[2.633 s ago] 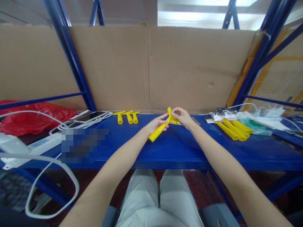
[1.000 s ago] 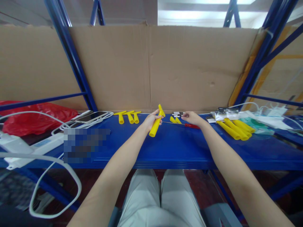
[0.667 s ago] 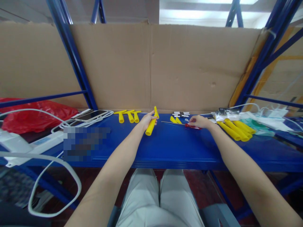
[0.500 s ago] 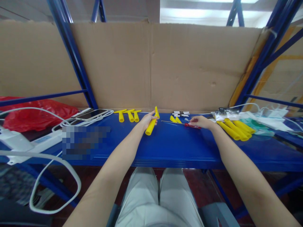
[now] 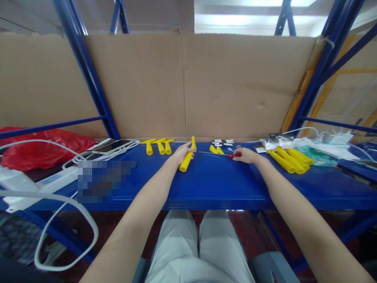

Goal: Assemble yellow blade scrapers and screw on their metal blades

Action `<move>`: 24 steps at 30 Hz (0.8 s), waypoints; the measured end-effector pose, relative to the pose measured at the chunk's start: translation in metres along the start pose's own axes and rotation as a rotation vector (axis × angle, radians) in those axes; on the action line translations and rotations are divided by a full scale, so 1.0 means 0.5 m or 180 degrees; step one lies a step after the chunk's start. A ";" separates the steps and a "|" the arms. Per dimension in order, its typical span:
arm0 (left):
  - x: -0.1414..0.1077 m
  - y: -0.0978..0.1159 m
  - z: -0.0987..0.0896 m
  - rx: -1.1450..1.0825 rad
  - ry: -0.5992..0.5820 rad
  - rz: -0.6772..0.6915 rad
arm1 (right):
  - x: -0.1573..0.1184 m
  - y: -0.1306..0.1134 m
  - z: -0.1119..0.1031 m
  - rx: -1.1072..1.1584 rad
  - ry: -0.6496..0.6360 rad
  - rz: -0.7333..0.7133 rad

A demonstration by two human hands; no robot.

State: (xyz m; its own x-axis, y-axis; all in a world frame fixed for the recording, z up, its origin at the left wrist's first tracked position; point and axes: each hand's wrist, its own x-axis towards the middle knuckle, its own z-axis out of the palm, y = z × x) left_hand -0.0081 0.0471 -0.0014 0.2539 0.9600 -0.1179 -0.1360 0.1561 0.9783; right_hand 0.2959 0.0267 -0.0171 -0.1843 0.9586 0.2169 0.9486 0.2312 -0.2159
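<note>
My left hand (image 5: 183, 153) is closed around a yellow T-shaped piece with a tube handle (image 5: 186, 161), its round open end tilted toward me. A screwdriver (image 5: 215, 153) lies on the blue tabletop, its thin metal shaft pointing left. The fingers of my right hand (image 5: 245, 155) are closed on its red handle. Just behind the shaft are two small flat yellow pieces (image 5: 216, 149) and a few tiny metal parts (image 5: 230, 149). Three more yellow T-shaped pieces (image 5: 161, 147) stand in a row left of my left hand.
Yellow tubes (image 5: 287, 161) lie right of my right hand beside plastic bags (image 5: 318, 156). Small black-and-white items (image 5: 223, 142) are near the cardboard wall (image 5: 141, 86). At left are a phone (image 5: 113, 146), white cables, a power strip (image 5: 44, 188) and a red bag (image 5: 47, 147).
My right hand has shifted slightly left along the screwdriver and now closes on its red handle. My left hand still holds the yellow piece. The view has tilted slightly.
</note>
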 end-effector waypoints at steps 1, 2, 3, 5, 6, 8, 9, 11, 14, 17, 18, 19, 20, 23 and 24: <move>0.000 0.000 0.000 -0.0017 0.0005 0.0003 | 0.001 -0.003 0.002 0.0024 0.0013 -0.0042; 0.001 -0.001 0.000 -0.0032 0.0009 0.0006 | 0.001 -0.007 0.004 0.0033 0.0017 -0.0064; 0.003 -0.002 -0.001 -0.0048 0.0007 0.0007 | 0.002 -0.012 0.006 0.0020 0.0015 -0.0065; 0.007 -0.004 -0.004 -0.0091 -0.0026 0.0006 | 0.003 -0.020 0.010 -0.0050 0.0029 -0.0063; 0.010 -0.005 -0.006 -0.0114 -0.0045 0.0006 | 0.003 -0.023 0.012 -0.0089 0.0053 -0.0073; 0.014 -0.007 -0.010 -0.0144 -0.0074 0.0006 | 0.004 -0.024 0.014 -0.0150 0.0140 -0.0115; 0.016 -0.008 -0.011 -0.0151 -0.0084 0.0005 | 0.004 -0.022 0.015 -0.0165 0.0191 -0.0139; 0.016 -0.008 -0.012 -0.0161 -0.0101 -0.0001 | 0.004 -0.019 0.013 -0.0162 0.0299 -0.0157; 0.013 -0.008 -0.011 -0.0163 -0.0113 -0.0015 | 0.002 -0.017 0.007 -0.0026 0.0407 -0.0179; 0.011 -0.007 -0.009 -0.0112 -0.0102 -0.0052 | -0.002 -0.022 0.001 0.0183 0.0531 -0.0219; 0.011 -0.007 -0.008 -0.0111 -0.0118 -0.0064 | -0.002 -0.024 0.000 0.0236 0.0573 -0.0239; 0.012 -0.007 -0.009 -0.0121 -0.0146 -0.0072 | -0.003 -0.025 -0.001 0.0279 0.0609 -0.0257; 0.012 -0.007 -0.009 -0.0138 -0.0179 -0.0079 | -0.003 -0.027 -0.002 0.0315 0.0636 -0.0275; 0.013 -0.007 -0.010 -0.0180 -0.0264 -0.0108 | -0.003 -0.028 -0.003 0.0378 0.0688 -0.0307; 0.013 -0.007 -0.010 -0.0189 -0.0289 -0.0120 | -0.003 -0.028 -0.003 0.0385 0.0708 -0.0310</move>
State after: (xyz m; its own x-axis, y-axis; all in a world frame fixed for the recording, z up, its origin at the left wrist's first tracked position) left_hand -0.0109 0.0540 -0.0066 0.3452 0.9286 -0.1358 -0.1806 0.2078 0.9614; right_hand 0.2833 0.0218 -0.0129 -0.1995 0.8740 0.4431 0.8891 0.3516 -0.2931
